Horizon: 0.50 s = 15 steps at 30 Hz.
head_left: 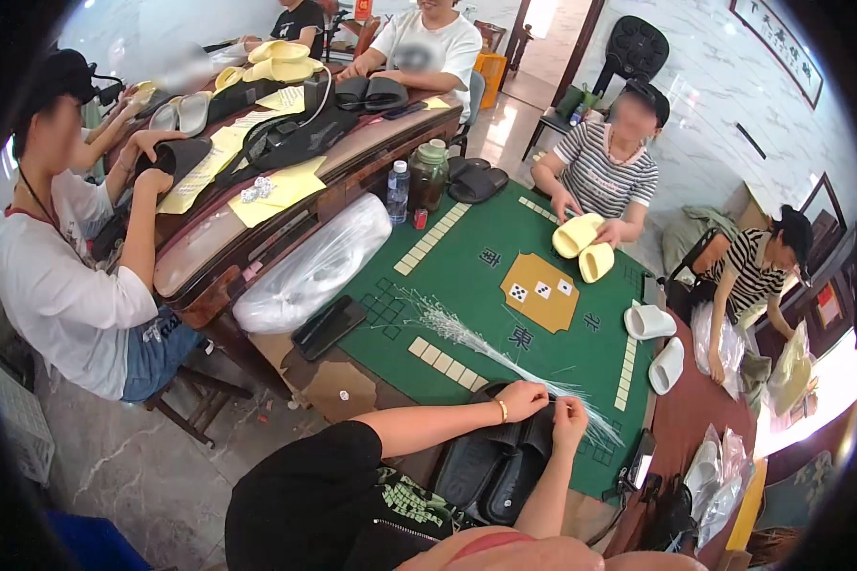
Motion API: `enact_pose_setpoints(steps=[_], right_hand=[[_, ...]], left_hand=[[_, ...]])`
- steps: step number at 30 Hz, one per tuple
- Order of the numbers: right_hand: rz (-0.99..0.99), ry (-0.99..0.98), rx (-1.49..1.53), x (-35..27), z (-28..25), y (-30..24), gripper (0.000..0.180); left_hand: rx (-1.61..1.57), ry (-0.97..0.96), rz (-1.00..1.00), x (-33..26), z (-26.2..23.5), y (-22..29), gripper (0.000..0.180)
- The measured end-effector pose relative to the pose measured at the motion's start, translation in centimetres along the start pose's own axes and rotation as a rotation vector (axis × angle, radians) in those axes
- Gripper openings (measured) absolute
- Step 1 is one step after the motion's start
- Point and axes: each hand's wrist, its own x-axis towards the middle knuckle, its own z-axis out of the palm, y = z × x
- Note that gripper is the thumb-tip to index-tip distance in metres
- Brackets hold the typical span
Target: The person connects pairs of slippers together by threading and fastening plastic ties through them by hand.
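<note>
While both hands meet over the black slippers at the green worktop's near edge, the left hand and right hand each pinch thin white strands from the bundle.

Single head view, fisheye, looking down and forward from the near edge of the green game table. Close to wearer's hands; far edge and seated people small, edges bent.
</note>
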Motion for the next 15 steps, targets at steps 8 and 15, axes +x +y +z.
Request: enact_pose_setpoints(steps=[8,15], right_hand=[[0.054,0.072,0.085,0.5,-0.2,1.0,0.007],[-0.002,0.049,0.027,0.2,0.2,0.3,0.008]], left_hand=[[0.002,0.003,0.008,0.2,0.1,0.0,0.018],[-0.003,-0.001,0.020,0.0,0.2,-0.2,0.018]])
